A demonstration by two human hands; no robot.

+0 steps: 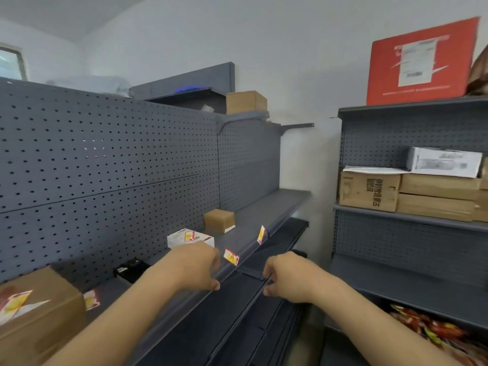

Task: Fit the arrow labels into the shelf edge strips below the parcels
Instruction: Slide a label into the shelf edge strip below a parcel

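My left hand rests on the front edge strip of the grey shelf, fingers curled, beside a red-and-yellow arrow label that sticks up from the strip. A second arrow label stands further along the strip. My right hand hovers just off the strip, fingers curled with nothing visible in them. On the shelf sit a white parcel, a small brown parcel, a black item and a large brown parcel at the near left, with another label beside it.
A perforated grey back panel runs behind the shelf. Lower shelves lie below my hands. To the right stands another rack with cardboard boxes, a red box on top and colourful packets low down.
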